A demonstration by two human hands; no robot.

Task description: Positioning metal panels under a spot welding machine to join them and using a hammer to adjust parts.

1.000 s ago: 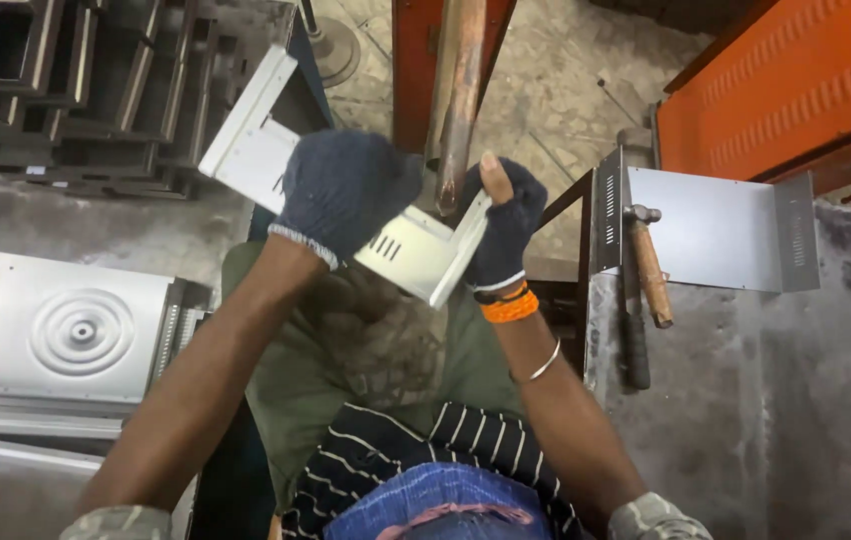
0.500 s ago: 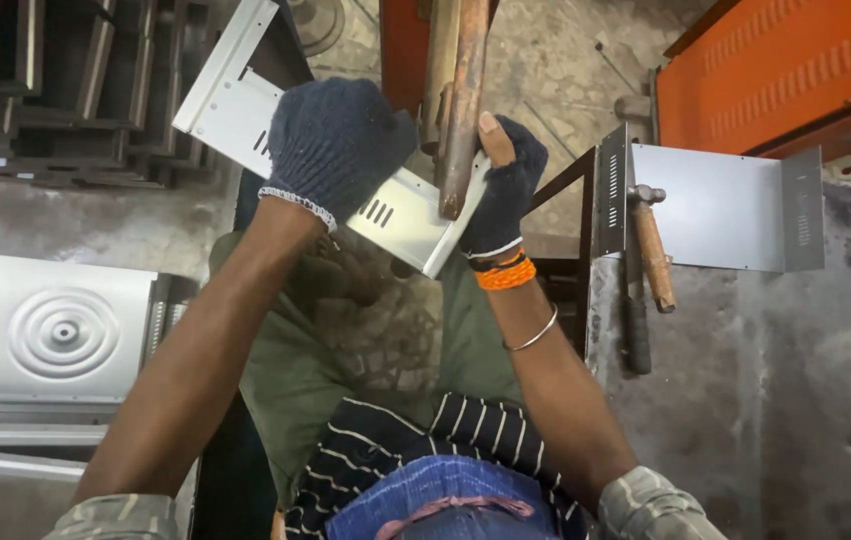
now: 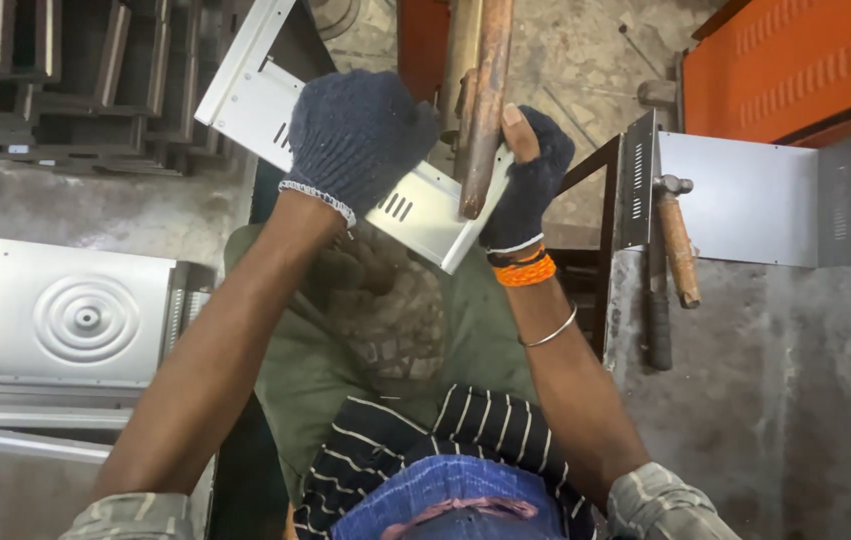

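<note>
Two gloved hands hold a metal sheet.
The left hand (image 3: 361, 135) and right hand (image 3: 529, 180) wrap their fingers around the bent, slotted metal sheet (image 3: 416, 210), up above the lap, by a rusty lever (image 3: 486, 100).

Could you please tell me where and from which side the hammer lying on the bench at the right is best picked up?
Take the hammer by the lower half of its wooden handle, coming down from above. It lies flat across the edge of the bent sheet-metal panel, head away from the person and handle end towards them on the bench, beside a dark tool, so the right side looks freest.
</note>
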